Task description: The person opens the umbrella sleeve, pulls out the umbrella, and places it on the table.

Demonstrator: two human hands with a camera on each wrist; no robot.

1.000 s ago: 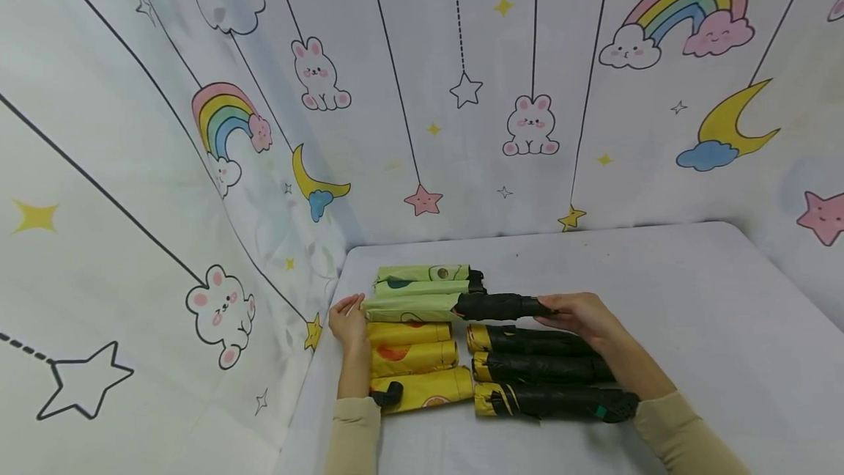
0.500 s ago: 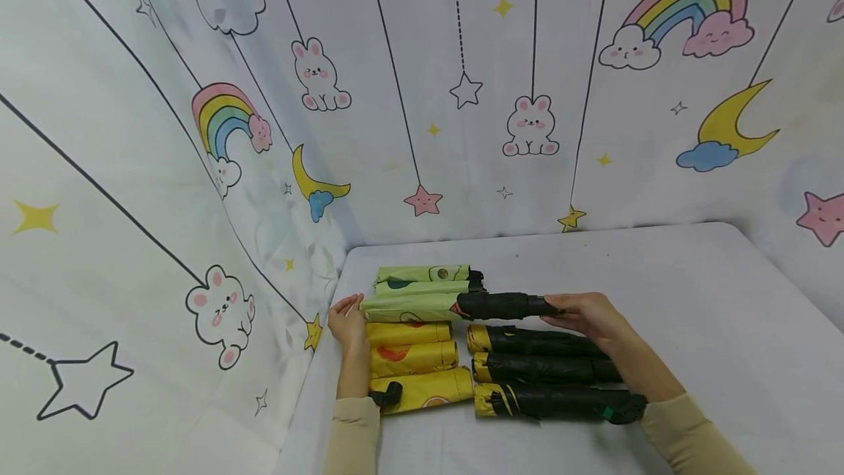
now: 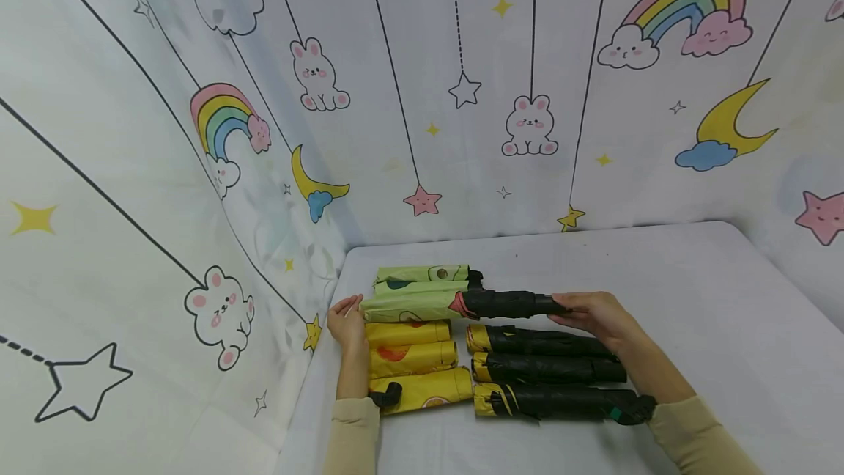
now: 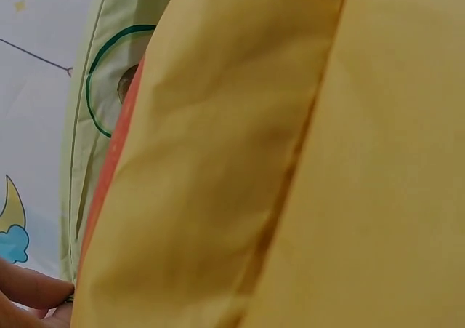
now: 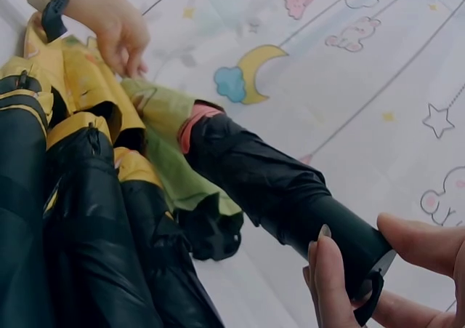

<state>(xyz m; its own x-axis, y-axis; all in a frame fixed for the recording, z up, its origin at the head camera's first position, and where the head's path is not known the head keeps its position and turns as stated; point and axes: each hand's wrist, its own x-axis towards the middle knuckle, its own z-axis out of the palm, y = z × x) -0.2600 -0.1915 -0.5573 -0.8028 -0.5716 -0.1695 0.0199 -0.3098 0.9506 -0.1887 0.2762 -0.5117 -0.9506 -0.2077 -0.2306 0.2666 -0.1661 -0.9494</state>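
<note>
Here, right fingers [image 5: 332, 273] pinch the black umbrella's handle [image 5: 346, 222].

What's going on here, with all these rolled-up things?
A person's right hand holds the end of a black roll, apparently a folded umbrella, which sticks out of a light-green sleeve. The left hand pinches the sleeve's other end. Nearer the person on the white table, three yellow sleeves lie to the left of three yellow-edged black rolls. Beyond lie two more green sleeves with black showing at their right ends.
</note>
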